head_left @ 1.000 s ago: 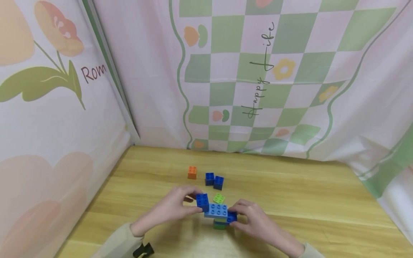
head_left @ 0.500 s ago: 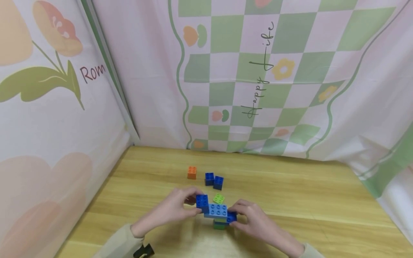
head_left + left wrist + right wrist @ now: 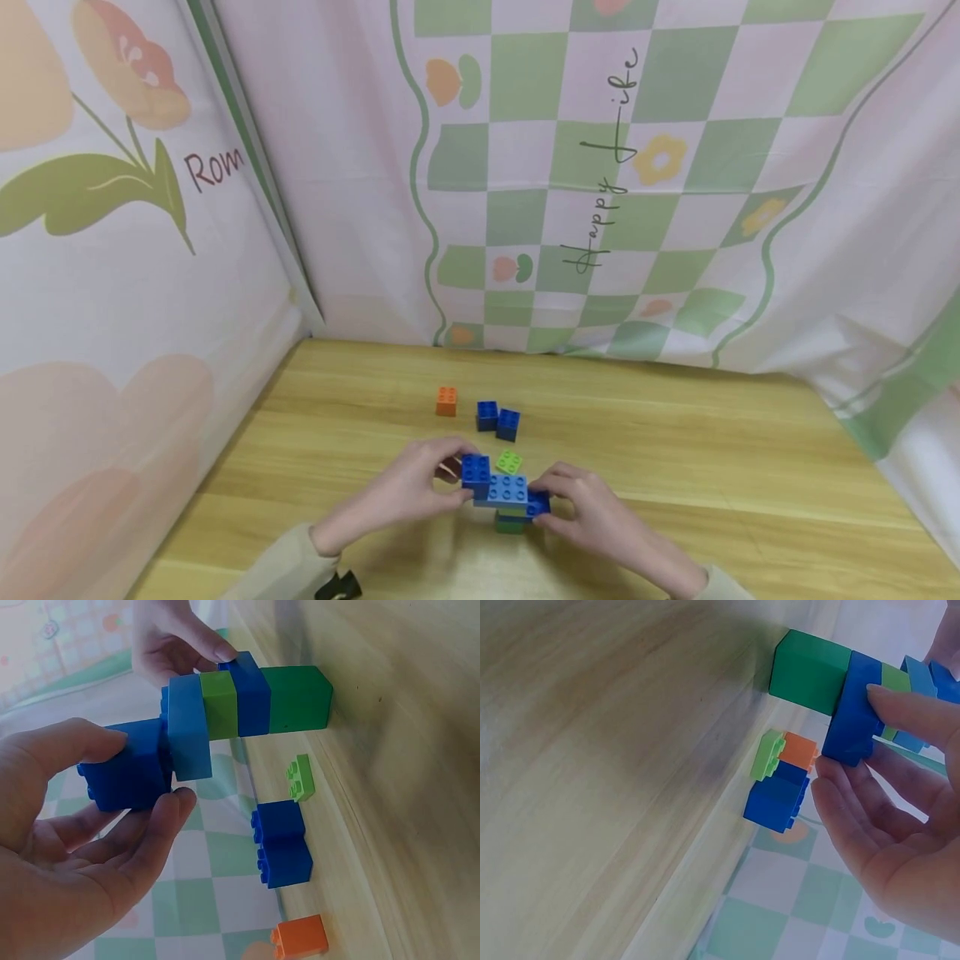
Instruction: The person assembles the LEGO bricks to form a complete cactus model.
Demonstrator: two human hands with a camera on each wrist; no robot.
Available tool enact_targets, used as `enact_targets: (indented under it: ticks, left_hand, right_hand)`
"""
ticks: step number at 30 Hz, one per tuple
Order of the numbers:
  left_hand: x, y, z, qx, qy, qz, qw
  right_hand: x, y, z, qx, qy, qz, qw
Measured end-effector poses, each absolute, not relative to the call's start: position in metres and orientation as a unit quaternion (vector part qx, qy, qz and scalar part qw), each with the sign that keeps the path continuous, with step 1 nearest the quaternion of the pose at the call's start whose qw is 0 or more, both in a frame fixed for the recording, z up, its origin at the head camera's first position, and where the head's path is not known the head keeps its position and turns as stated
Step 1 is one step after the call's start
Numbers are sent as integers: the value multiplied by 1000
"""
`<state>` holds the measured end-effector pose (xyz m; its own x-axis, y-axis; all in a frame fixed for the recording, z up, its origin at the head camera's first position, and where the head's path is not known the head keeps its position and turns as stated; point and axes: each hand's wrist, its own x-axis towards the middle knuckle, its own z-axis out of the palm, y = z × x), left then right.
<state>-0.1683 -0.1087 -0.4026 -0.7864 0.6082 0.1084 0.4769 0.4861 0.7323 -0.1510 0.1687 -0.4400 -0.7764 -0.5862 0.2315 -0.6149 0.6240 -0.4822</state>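
Observation:
A small stack of toy building bricks stands on the table: a dark green brick at the bottom, then a flat dark blue brick, a lime brick and a light blue brick on top. My left hand pinches a square dark blue brick between thumb and fingers, at the left end of the light blue brick's studded top. On the other side my right hand grips the overhanging end of the flat dark blue brick between thumb and fingertips.
Behind the stack lies a thin lime brick. Two dark blue bricks sit side by side farther back, with an orange brick to their left. Printed curtains border the wooden table at the back and left.
My left hand has shifted slightly right with its square dark blue brick, which now overlaps the light blue brick's left end more. The right hand and the stack look unmoved.

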Motion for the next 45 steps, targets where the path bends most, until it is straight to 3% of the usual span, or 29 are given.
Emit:
enact_targets:
  ticks: [8,18,27,45]
  left_hand:
    - [-168,-108,-404,310,851,412,96]
    - [-169,-108,-404,314,842,428,96]
    - [-170,-107,-405,312,842,429,98]
    - [-171,-111,-405,316,840,428,110]
  right_hand:
    - [-151,170,-439,337,-897,286,22]
    - [-150,163,-436,345,-879,316,93]
    - [-150,157,-432,353,-864,344,102]
    - [-152,155,-431,323,-863,386,41]
